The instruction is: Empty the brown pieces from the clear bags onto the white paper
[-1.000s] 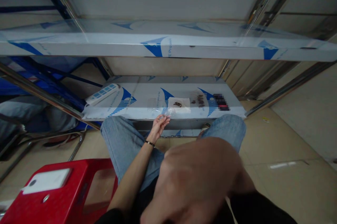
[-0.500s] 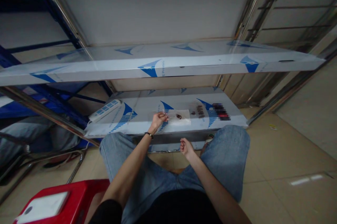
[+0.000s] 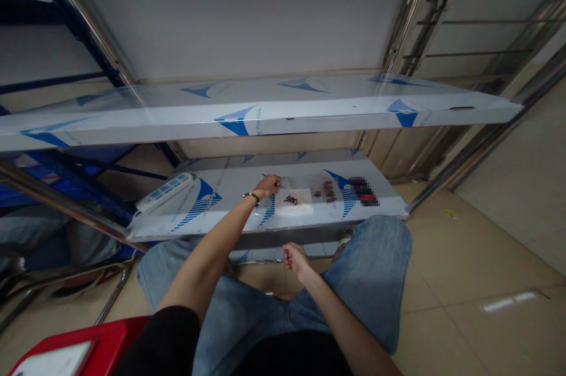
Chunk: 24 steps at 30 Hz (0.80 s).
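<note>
My left hand, with a dark beaded bracelet on its wrist, reaches over the lower shelf. Its fingertips are pinched together beside some clear plastic; what they hold, if anything, is too small to make out. Just right of them lies a white sheet with small dark brown pieces on it. Further right is a clear bag with several rows of small brown pieces. My right hand hovers in front of the shelf edge, above my lap, its fingers curled in. Whatever is inside them is hidden.
A white power strip lies at the shelf's left end, and a blurred dark and red item at its right. The upper shelf spans above. A red stool bears a white object. Someone sits at the far left.
My left hand has moved farther in over the shelf, and the dark pieces on the white sheet now look more spread. My right hand has shifted slightly down and left. The view has shifted.
</note>
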Each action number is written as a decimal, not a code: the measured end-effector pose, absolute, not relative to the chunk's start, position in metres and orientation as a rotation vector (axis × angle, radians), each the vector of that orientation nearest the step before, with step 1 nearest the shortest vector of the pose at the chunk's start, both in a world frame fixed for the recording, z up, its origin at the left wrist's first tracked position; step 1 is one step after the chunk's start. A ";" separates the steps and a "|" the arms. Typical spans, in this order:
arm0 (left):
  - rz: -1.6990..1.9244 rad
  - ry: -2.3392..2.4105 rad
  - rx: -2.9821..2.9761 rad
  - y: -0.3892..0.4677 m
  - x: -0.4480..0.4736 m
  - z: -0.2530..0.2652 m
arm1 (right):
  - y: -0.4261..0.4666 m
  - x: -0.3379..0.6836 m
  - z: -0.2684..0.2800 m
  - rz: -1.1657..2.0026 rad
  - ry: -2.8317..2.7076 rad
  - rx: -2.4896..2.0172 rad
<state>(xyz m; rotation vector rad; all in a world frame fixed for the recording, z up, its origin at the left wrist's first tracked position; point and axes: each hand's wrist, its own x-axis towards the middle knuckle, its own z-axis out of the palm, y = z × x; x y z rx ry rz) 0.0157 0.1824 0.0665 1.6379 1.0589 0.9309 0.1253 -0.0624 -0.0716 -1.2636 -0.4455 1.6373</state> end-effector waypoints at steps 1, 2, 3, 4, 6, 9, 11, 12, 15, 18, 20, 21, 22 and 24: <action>0.864 1.058 1.675 0.185 0.018 0.069 | -0.062 0.125 -0.071 1.628 -0.444 -1.250; 0.801 1.051 1.702 0.187 0.021 0.071 | -0.061 0.125 -0.071 1.618 -0.435 -1.237; 0.742 1.052 1.724 0.188 0.025 0.072 | -0.060 0.126 -0.070 1.608 -0.420 -1.226; 0.702 1.054 1.742 0.189 0.027 0.073 | -0.059 0.126 -0.069 1.601 -0.399 -1.219; 0.647 1.062 1.765 0.190 0.033 0.075 | -0.058 0.126 -0.066 1.598 -0.361 -1.205; 0.600 1.073 1.769 0.191 0.038 0.075 | -0.056 0.126 -0.059 1.609 -0.346 -1.190; 0.583 1.081 1.759 0.191 0.040 0.075 | -0.055 0.126 -0.054 1.613 -0.347 -1.163; 0.581 1.085 1.752 0.191 0.041 0.075 | -0.054 0.126 -0.051 1.608 -0.346 -1.137; 0.592 1.095 1.733 0.189 0.043 0.073 | -0.052 0.129 -0.045 1.565 -0.338 -1.036; 0.620 1.090 1.723 0.187 0.044 0.071 | -0.049 0.133 -0.042 1.517 -0.305 -0.970; 0.661 1.082 1.720 0.185 0.044 0.070 | -0.049 0.135 -0.043 1.505 -0.277 -0.950; 0.691 1.080 1.719 0.185 0.043 0.070 | -0.048 0.135 -0.043 1.507 -0.268 -0.943; 0.731 1.078 1.717 0.184 0.043 0.070 | -0.048 0.135 -0.044 1.511 -0.262 -0.939; 0.865 1.082 1.706 0.185 0.042 0.070 | -0.048 0.135 -0.045 1.522 -0.259 -0.935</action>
